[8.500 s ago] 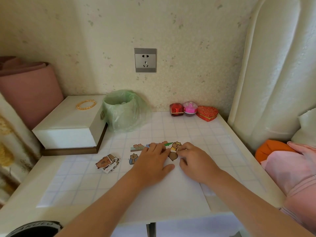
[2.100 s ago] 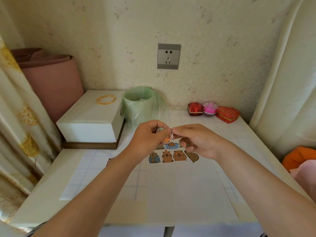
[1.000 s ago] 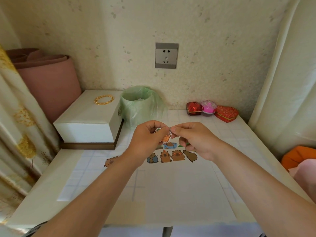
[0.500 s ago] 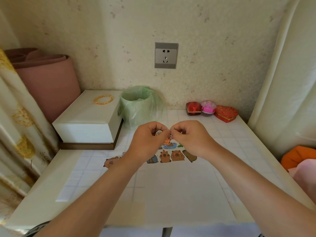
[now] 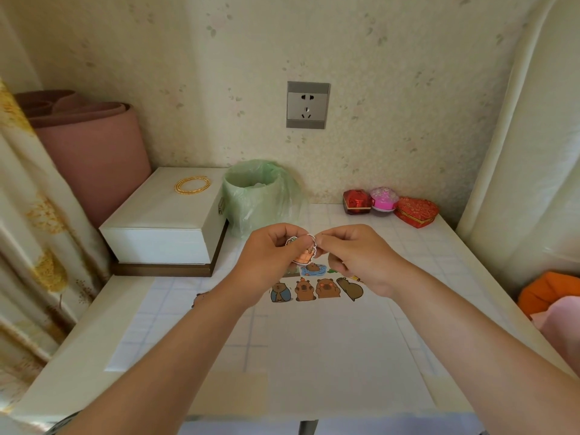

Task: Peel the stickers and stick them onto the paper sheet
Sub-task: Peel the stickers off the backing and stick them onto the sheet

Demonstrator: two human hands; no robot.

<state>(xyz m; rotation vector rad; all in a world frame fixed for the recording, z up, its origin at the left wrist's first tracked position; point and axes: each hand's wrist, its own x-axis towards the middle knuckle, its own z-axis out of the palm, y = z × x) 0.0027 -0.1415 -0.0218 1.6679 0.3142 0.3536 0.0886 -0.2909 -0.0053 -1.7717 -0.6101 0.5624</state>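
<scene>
Hands [image 5: 317, 252] pinch glossy die-cut sticker [image 5: 303, 250] above paper sheet [image 5: 314, 340].

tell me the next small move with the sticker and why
Probably finish peeling its backing off: the left hand and right hand both pinch the orange sticker in the air above the paper sheet, where a row of capybara stickers already sits.

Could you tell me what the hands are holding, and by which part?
A sticker: the left hand pinches its left side, the right hand its top right edge.
</scene>
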